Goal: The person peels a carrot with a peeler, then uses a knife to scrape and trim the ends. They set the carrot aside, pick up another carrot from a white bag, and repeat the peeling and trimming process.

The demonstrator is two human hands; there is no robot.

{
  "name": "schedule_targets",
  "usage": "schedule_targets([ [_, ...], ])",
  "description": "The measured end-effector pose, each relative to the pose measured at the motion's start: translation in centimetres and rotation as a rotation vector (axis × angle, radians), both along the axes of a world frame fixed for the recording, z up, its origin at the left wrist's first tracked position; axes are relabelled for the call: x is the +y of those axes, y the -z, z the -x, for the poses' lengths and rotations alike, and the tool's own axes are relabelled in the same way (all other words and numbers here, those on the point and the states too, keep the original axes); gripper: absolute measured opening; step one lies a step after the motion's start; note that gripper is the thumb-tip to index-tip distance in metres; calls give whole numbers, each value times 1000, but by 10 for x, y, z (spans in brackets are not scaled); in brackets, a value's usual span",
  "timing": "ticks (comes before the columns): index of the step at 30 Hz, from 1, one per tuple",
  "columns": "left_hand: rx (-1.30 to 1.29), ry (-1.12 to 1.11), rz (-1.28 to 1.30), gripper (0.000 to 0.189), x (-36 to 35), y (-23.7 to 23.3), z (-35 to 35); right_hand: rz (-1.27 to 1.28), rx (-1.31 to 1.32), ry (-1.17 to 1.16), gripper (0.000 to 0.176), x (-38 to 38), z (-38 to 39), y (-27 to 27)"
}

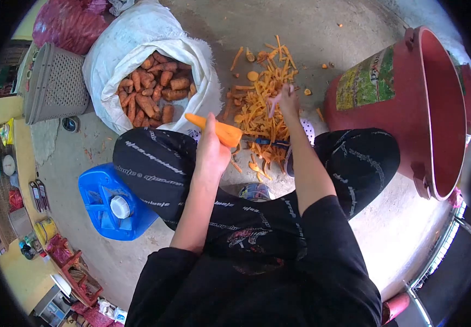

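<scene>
My left hand (212, 149) is closed around a peeled orange carrot (222, 131), whose two ends stick out past the fingers. My right hand (286, 102) is over the heap of carrot peelings (262, 109) on the floor, closed on a pinkish tool (272, 106) that looks like a peeler, partly blurred. A white sack (137, 34) of unpeeled carrots (147, 90) stands open in front of my left knee.
A large red tub (442, 109) lies at the right, near my right knee. A blue jerrycan (102, 201) is beside my left leg. Grey plastic crates (61, 79) and a red mesh sack (66, 24) stand at the far left.
</scene>
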State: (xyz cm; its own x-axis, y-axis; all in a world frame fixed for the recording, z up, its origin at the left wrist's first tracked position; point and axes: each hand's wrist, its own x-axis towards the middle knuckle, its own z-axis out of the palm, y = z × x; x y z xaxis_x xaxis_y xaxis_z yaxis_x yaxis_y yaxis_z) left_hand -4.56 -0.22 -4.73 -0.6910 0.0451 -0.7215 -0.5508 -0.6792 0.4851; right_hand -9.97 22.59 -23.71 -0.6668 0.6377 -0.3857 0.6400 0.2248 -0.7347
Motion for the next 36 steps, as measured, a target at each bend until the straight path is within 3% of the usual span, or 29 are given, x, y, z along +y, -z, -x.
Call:
schedule_targets([
  [2,-57,16,-31,33,0,6,-2,227,-60,143,60,-4,-17,25],
  [5,-9,81,83,38,3,11,-5,820,160,349,34,-13,-38,29],
  [7,-13,103,66,31,4,10,-3,507,-95,-10,26,-23,-63,87],
  [11,-64,88,87,27,10,9,1,-167,-282,-821,18,-46,-107,115],
  [14,-63,44,65,29,9,12,0,-510,-254,-901,22,-62,-124,74],
  [18,-55,47,1,27,14,3,6,-626,-503,-1076,27,-64,-110,55],
  [21,6,74,45,26,14,2,8,-595,-449,-1111,28,-62,-103,45],
  [24,50,67,101,25,11,7,7,-47,-144,-734,28,-69,-98,97],
  [25,50,60,103,25,10,6,8,27,-93,-631,27,-67,-86,74],
  [27,45,42,75,25,12,-2,9,170,24,-423,27,-62,-43,-26],
  [30,52,65,26,24,7,-7,10,689,240,-64,25,-47,-6,-107],
  [33,144,62,56,25,3,-7,11,-206,64,-579,27,-23,-12,-167],
  [36,230,77,106,25,8,-16,11,-347,141,-649,27,-11,-18,-183],
])
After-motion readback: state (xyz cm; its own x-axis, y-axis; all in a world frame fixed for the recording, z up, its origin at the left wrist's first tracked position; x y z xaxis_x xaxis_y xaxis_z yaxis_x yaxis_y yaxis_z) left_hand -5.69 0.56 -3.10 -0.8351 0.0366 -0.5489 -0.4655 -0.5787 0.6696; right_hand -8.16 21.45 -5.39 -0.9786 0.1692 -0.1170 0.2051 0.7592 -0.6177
